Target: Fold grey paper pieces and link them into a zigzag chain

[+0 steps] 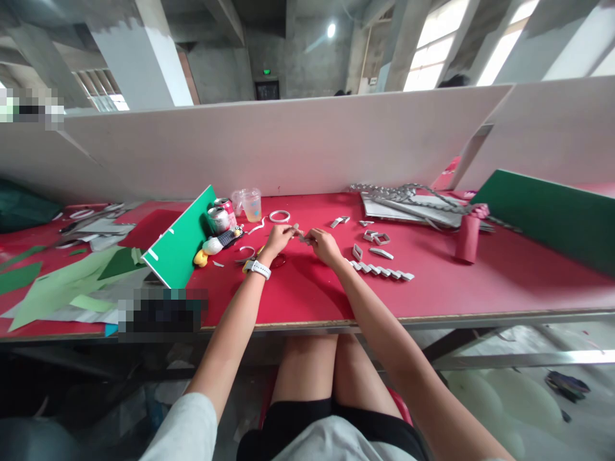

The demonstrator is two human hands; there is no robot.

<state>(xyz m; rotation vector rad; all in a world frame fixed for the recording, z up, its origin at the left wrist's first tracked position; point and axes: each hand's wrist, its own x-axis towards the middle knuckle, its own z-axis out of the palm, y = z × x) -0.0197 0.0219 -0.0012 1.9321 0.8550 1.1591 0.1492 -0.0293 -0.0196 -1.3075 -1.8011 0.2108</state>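
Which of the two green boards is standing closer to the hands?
The bright green board left of the hands, propped beside the cans; the darker board leans far right.

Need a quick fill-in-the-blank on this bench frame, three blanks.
1. Both hands, left hand and right hand, pinch a small grey ____ piece.
2. The tabletop is ____ in colour.
3. The watch sits on the ____ wrist.

Missing words: paper; red; left

Small piece (303, 238) between fingers, indistinct
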